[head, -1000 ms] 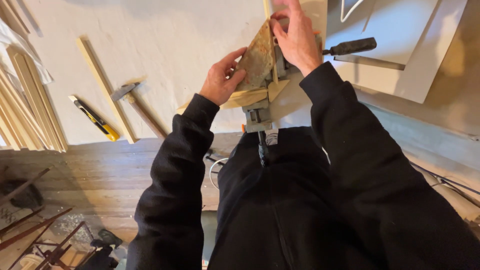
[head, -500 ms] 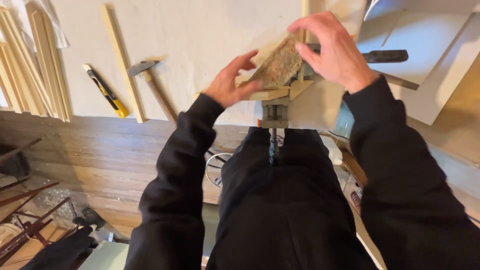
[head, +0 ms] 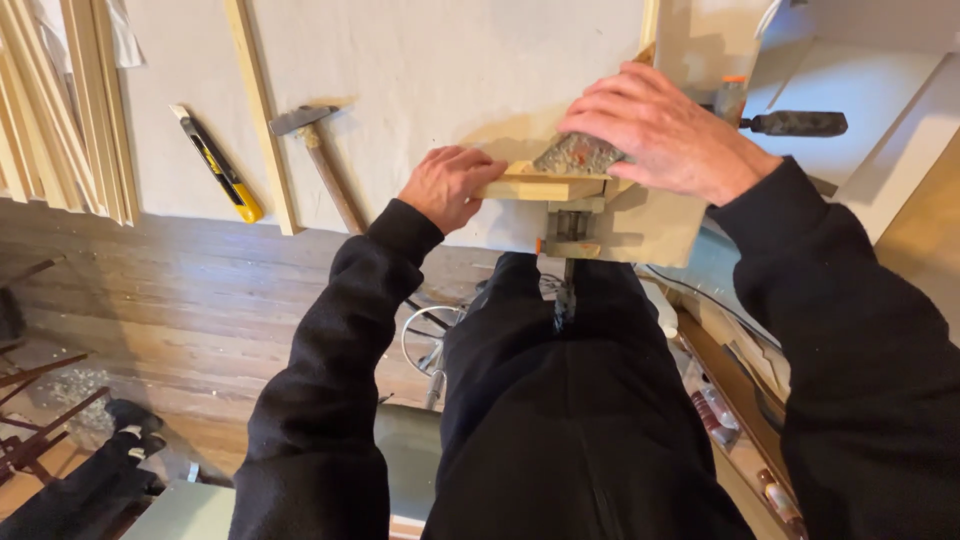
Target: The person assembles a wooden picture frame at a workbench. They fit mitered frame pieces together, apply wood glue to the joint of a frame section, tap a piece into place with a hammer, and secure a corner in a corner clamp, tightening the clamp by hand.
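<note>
Head view: both hands grip the wooden piece (head: 535, 186) (right hand (head: 660, 130) over sandpaper (head: 578, 156), left hand (head: 447, 186) curled on its end).

I see a woodworking shop: a pale workbench (head: 420, 60) carrying a hammer (head: 315, 150), a yellow utility knife (head: 220, 165), stacked wooden strips (head: 60, 110) and a clamp (head: 565, 235) at its edge above a worn plank floor (head: 180, 300)
</note>
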